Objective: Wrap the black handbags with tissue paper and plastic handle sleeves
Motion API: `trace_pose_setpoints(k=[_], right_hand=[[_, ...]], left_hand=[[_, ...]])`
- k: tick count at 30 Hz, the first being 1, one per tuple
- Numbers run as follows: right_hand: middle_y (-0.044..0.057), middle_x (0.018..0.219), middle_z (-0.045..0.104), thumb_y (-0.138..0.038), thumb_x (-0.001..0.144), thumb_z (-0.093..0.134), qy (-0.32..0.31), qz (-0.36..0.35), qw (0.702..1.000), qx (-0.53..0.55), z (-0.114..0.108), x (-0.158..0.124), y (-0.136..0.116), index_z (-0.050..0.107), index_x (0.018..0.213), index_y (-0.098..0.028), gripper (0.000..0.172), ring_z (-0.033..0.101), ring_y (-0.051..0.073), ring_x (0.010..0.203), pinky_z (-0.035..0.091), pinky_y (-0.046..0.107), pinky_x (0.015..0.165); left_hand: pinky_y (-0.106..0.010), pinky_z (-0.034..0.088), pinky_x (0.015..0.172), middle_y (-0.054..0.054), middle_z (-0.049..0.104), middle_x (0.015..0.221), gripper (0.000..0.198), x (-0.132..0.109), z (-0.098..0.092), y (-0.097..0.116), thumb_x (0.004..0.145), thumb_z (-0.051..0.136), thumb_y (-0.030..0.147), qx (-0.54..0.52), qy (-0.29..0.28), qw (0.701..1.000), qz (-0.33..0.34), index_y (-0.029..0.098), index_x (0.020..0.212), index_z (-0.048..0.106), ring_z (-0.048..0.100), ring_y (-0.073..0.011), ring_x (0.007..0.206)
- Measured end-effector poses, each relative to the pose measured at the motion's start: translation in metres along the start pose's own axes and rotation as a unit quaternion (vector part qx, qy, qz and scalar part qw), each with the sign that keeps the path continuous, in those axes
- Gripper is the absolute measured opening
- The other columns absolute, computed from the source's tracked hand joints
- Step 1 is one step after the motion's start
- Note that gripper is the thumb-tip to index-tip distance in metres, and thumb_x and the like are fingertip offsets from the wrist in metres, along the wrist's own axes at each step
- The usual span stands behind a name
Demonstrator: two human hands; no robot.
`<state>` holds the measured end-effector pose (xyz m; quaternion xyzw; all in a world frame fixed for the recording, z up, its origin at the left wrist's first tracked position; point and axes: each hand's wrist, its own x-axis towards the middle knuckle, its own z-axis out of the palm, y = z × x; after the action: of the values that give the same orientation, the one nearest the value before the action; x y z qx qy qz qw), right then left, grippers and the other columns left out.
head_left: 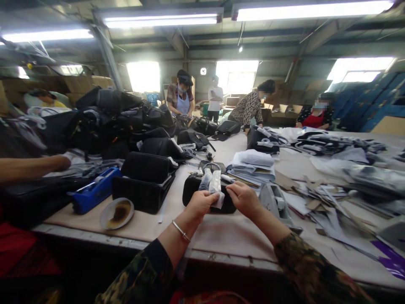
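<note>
In front of me on the table lies a small black bag [190, 192] with a ring-shaped handle [212, 165] standing up at its back. Crinkled white wrapping [215, 181] hangs over its front in two strips. My left hand [200, 203] is closed, thumb and fingers pinching the lower end of this wrapping. At the bag's right side, my right hand [242, 196] is closed with its fingertips pressed together; what they hold, if anything, is too small to make out.
Left of the bag are black bags [142, 181], a blue tape dispenser [95, 190] and a dish with brown residue [117, 214]. To the right are stacked white sheets [251, 164], a grey tape dispenser [278, 204] and cardboard scraps [325, 207]. A co-worker's arm [34, 169] reaches in from the left.
</note>
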<state>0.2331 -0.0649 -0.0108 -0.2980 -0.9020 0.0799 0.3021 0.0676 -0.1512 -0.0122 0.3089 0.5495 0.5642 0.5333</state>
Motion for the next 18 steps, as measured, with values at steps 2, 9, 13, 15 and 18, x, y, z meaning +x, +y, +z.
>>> trace_pose_setpoints(k=[2, 9, 13, 15, 18], right_hand=[[0.012, 0.101, 0.066, -0.026, 0.091, 0.056, -0.027, 0.001, 0.994, -0.104, 0.005, 0.015, 0.004, 0.069, 0.097, -0.018, 0.016, 0.056, 0.025, 0.098, 0.039, 0.034, 0.084], [0.012, 0.096, 0.067, -0.026, 0.082, 0.064, -0.089, -0.025, 0.981, -0.168, 0.027, 0.030, -0.005, 0.067, 0.088, -0.016, 0.012, 0.054, 0.026, 0.092, 0.033, 0.036, 0.077], [0.010, 0.084, 0.065, -0.020, 0.087, 0.058, 0.014, -0.098, 0.984, -0.151, 0.031, -0.002, -0.014, 0.066, 0.079, -0.017, 0.011, 0.051, 0.023, 0.081, 0.032, 0.036, 0.073], [0.008, 0.076, 0.062, -0.017, 0.090, 0.052, 0.076, -0.143, 0.978, -0.134, 0.035, -0.025, -0.022, 0.064, 0.074, -0.018, 0.020, 0.048, 0.022, 0.075, 0.031, 0.036, 0.070], [0.006, 0.070, 0.057, -0.018, 0.093, 0.047, 0.131, -0.163, 0.975, -0.081, 0.047, -0.061, -0.035, 0.060, 0.067, -0.020, 0.029, 0.046, 0.021, 0.072, 0.033, 0.035, 0.069]], left_hand=[[-0.023, 0.030, 0.050, -0.001, 0.057, 0.058, 0.045, -0.002, 0.002, 0.000, 0.059, 0.085, 0.051, 0.051, 0.019, 0.998, 0.042, 0.011, 0.066, 0.066, 0.047, -0.0092, 0.052], [-0.024, 0.027, 0.050, 0.003, 0.047, 0.051, 0.040, -0.023, 0.009, 0.013, 0.068, 0.076, 0.048, 0.159, 0.028, 0.981, 0.109, 0.013, 0.056, 0.060, 0.037, -0.0083, 0.052], [-0.024, 0.025, 0.050, 0.004, 0.045, 0.052, 0.039, -0.065, 0.008, 0.025, 0.074, 0.072, 0.048, 0.159, -0.010, 0.983, 0.094, 0.013, 0.060, 0.061, 0.034, -0.0080, 0.052], [-0.024, 0.028, 0.052, 0.002, 0.050, 0.055, 0.037, -0.091, 0.006, 0.033, 0.076, 0.071, 0.046, 0.169, -0.031, 0.981, 0.085, 0.012, 0.064, 0.064, 0.037, -0.0088, 0.054], [-0.025, 0.036, 0.057, -0.002, 0.059, 0.063, 0.030, -0.126, 0.005, 0.039, 0.078, 0.069, 0.040, 0.185, -0.070, 0.977, 0.081, 0.012, 0.068, 0.068, 0.047, -0.0120, 0.061]])
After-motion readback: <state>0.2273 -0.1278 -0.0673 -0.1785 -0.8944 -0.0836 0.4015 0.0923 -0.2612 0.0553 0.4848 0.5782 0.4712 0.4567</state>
